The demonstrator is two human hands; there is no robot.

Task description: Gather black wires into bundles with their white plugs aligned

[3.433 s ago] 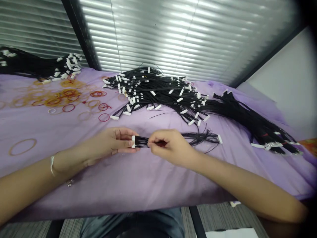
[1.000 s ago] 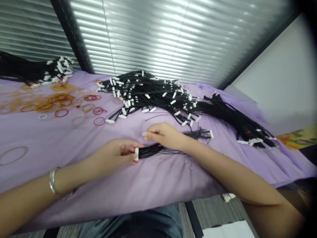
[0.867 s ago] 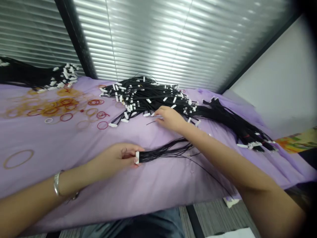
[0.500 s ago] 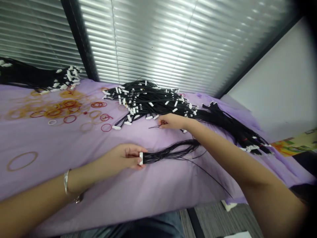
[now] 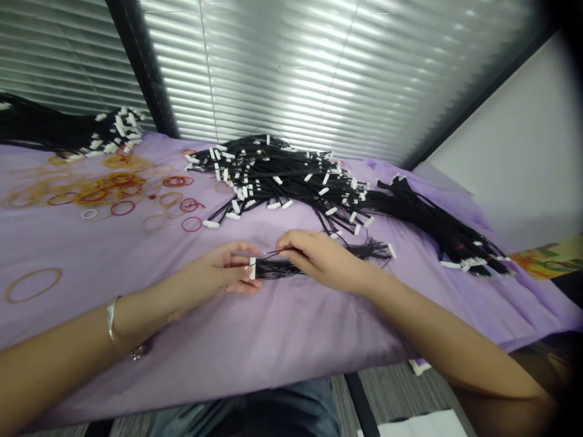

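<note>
My left hand [image 5: 218, 276] pinches the white connector end [image 5: 252, 267] of a small bundle of thin black wires [image 5: 364, 249] that lies across the purple cloth [image 5: 282, 328]. My right hand [image 5: 319, 258] is closed just right of that end, its fingertips pinching a single loose black wire against the bundle. The bundle's far end with another white connector [image 5: 390, 250] rests on the cloth to the right.
A big heap of black wires with white connectors [image 5: 282, 176] lies behind the hands. A tied dark bundle [image 5: 437, 224] stretches right. Several rubber bands [image 5: 104, 188] are scattered at the left, one large band [image 5: 31, 284] nearer. Another wire pile [image 5: 59, 127] sits far left.
My right hand reached out to the big heap, picked up a loose wire and came back to the bundle. My left hand kept its hold on the connector end.
</note>
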